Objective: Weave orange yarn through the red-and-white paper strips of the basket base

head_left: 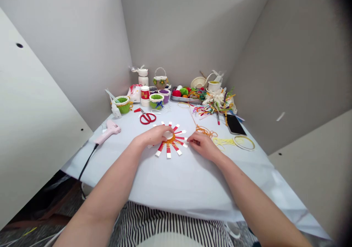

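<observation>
Two bare hands are seen from the head camera over a table covered with pale cloth [187, 188]. A sunburst-shaped piece of red paper strips with white tips [168, 150] is laid flat between them, with orange yarn wound about its centre. That centre is held by the left hand [157, 135], its thumb and fingers closed on it. The fingers of the right hand [202, 144] are curled together beside the right-hand strip tips; whether a strand or a tip is pinched there cannot be told. A loose tangle of orange yarn [206, 131] is spread just beyond the right hand, and yellow netted yarn [224, 142] is placed to its right. Red-handled scissors [148, 118] are set beyond the left hand, and a pink glue gun [108, 132] is laid farther left.
</observation>
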Available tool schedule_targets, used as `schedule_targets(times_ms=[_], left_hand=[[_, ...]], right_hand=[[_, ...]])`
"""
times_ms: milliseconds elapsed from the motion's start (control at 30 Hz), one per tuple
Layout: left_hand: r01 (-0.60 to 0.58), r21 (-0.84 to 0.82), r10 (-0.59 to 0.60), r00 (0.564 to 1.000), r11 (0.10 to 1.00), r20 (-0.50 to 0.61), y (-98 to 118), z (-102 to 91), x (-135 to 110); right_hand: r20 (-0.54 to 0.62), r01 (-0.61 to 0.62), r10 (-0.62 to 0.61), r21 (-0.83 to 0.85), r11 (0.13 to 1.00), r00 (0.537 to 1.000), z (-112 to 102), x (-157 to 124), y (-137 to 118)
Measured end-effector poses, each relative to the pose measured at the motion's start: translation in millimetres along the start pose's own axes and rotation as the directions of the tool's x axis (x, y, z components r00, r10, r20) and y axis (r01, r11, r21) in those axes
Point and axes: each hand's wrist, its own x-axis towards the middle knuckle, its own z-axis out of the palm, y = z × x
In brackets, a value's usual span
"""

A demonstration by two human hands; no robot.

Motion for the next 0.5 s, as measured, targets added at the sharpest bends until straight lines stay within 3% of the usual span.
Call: schedule_targets(times_ms=[300,500], left_hand=[[-0.001,-0.003,0.002,1.0,1.0,0.015,-1.3,-1.8,-0.4],[-0.025,-0.013,0.026,1.0,1.0,0.009,-5.5,1.1,0.3]], right_hand=[[0.181,0.062,-0.063,0.01,0.998,0.982,-9.2,-6.2,-9.1],[0.129,0.08,-0.06,-0.157,0.984,0.99,-7.2,-4.8,-7.2]])
